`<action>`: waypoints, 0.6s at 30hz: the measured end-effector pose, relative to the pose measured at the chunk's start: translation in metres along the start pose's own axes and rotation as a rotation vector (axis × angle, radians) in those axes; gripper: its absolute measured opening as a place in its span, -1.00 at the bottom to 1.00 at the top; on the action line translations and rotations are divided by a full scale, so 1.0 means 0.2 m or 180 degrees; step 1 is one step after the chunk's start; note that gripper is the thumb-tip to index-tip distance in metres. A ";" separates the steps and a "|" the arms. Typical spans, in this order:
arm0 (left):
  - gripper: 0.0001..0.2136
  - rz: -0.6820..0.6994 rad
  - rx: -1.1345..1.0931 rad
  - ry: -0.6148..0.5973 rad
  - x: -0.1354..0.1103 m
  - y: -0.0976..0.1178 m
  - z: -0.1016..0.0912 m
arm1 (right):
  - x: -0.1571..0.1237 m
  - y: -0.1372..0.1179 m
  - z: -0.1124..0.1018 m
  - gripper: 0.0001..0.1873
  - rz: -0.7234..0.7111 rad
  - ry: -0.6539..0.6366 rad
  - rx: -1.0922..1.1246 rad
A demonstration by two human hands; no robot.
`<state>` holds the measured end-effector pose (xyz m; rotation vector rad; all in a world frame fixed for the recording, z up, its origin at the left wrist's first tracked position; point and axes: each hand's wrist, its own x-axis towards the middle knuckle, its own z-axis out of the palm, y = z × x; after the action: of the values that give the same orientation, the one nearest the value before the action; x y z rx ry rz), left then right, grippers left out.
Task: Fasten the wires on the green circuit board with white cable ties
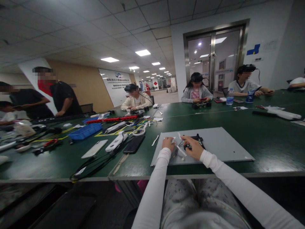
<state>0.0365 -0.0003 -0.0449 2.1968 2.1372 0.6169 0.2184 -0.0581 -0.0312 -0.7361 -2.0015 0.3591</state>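
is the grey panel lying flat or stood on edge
Lying flat: the grey panel shows its broad face on the green table, with the left hand and right hand over it.

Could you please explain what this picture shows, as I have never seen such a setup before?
There is no machine here, only a person working with two bare hands. The one picture comes from a camera worn on that person's head, looking forward and down. The left hand and right hand are over a grey panel on a green table. A white strip shows between them, and a black part lies by the right hand; what each hand grips is too small to tell. To the left lie a white phone, a dark phone and a blue tray. Other people sit across the table.
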 end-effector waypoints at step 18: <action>-0.39 0.0261 0.0107 -0.0165 -0.05 0.04 -0.05 | -0.12 0.12 -0.25 -0.74 0.0958 0.1812 0.0192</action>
<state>0.0422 -0.0134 -0.0368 2.3010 2.0570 0.5247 0.2784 -0.0569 -0.0356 -0.9783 -1.3438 0.3361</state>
